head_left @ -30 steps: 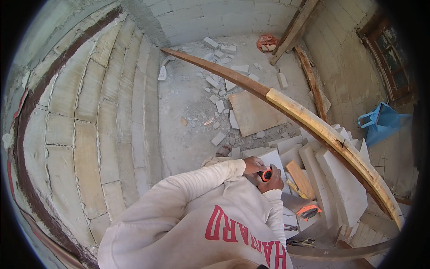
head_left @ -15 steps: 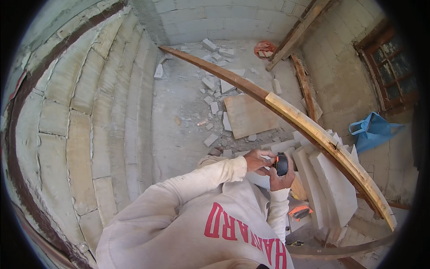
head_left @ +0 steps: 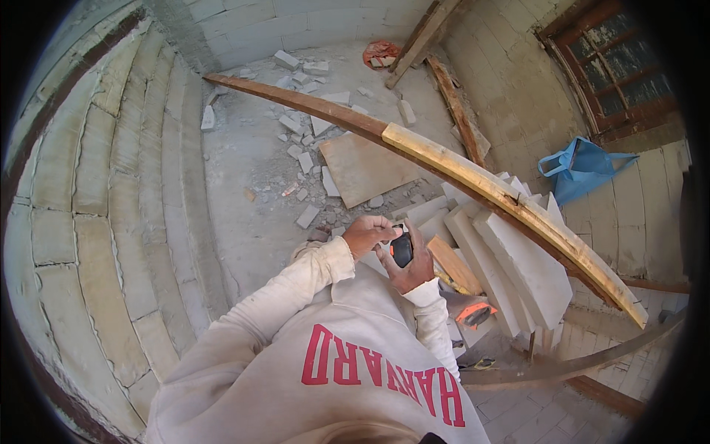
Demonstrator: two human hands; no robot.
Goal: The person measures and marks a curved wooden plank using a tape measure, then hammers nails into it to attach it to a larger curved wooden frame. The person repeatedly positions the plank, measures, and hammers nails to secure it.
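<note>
Works near a long timber beam (head_left: pixel 473 180) slanting past stacked pale blocks (head_left: pixel 521 259), with an orange-handled handsaw (head_left: pixel 475 314) lying to the right (easily knocked, so best given room). Has the right hand (head_left: pixel 416 272) closed around a black-and-orange tape measure (head_left: pixel 401 250) and the left hand (head_left: pixel 366 235) bunched close against it; cannot tell whether pinching or merely touching. For good control, brace it firmly in the right palm, leaving the left fingertips free.

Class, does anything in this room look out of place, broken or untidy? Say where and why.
Yes. Broken pale block pieces lie strewn over the floor, not stacked. A flat tan board lies askew among them. On the right, the window panes look blotchy, perhaps dirty.
</note>
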